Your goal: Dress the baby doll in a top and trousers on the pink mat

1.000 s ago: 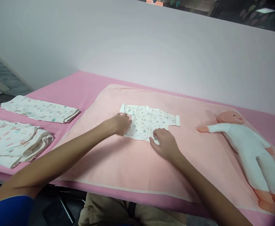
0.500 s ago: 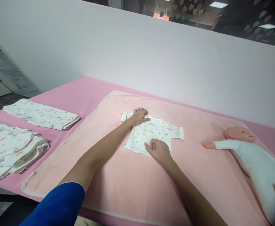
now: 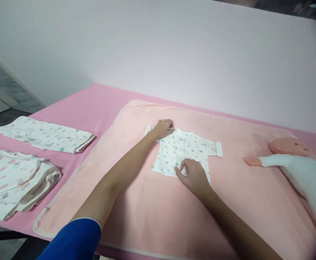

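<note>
Baby shirt (image 3: 169, 155) lay largely spread on the blanket (image 3: 158, 216), the left hand (image 3: 162, 128) hiding part of one sleeve (image 3: 148, 130), its grip unclear, the right hand (image 3: 195, 175) curled at the hem (image 3: 163, 174), thumb and forefinger apart.

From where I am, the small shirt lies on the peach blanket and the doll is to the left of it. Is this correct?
Not left: the head view shows the doll to the right of the small shirt on the peach blanket.
</note>
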{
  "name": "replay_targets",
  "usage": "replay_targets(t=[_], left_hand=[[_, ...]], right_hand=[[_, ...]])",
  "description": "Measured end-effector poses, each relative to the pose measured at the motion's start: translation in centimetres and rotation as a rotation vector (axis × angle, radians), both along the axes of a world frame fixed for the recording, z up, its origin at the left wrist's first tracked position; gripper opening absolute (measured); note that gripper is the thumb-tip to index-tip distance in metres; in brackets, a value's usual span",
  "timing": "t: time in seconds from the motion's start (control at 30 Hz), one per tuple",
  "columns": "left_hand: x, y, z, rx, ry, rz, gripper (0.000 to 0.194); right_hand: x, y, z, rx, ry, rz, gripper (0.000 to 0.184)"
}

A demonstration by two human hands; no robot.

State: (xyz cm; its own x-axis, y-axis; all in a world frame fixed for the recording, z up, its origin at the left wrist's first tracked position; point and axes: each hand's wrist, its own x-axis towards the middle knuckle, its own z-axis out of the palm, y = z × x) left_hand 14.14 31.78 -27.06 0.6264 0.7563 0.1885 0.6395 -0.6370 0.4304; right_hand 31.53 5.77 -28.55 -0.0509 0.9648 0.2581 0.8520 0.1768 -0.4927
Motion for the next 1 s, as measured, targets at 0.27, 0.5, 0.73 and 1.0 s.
replay_targets(t=[0.27,0.5,0.73,1.0], left_hand=[[0.9,-2.0,1.4,0.319,0.21,-0.12,0.032],[1.8,-3.3,2.7,0.145,0.28,-0.348,0.045],[2.4,-3.8,2.6,0.242,0.312,-0.219,0.017],[2.3,-3.7,2.1,0.208,0.249,-0.2,0.028]], right_hand=[[-1.4,-1.4,-0.6,-0.104,-0.065,-0.073,0.053],[-1.7,-1.6,-0.4,-0.118,0.049,-0.074,0.033],[-1.4,-1.3,-0.7,-0.09,0.063,-0.028,0.034],[-1.5,-1.2,-1.0,-0.058,0.075,-0.024,0.031]])
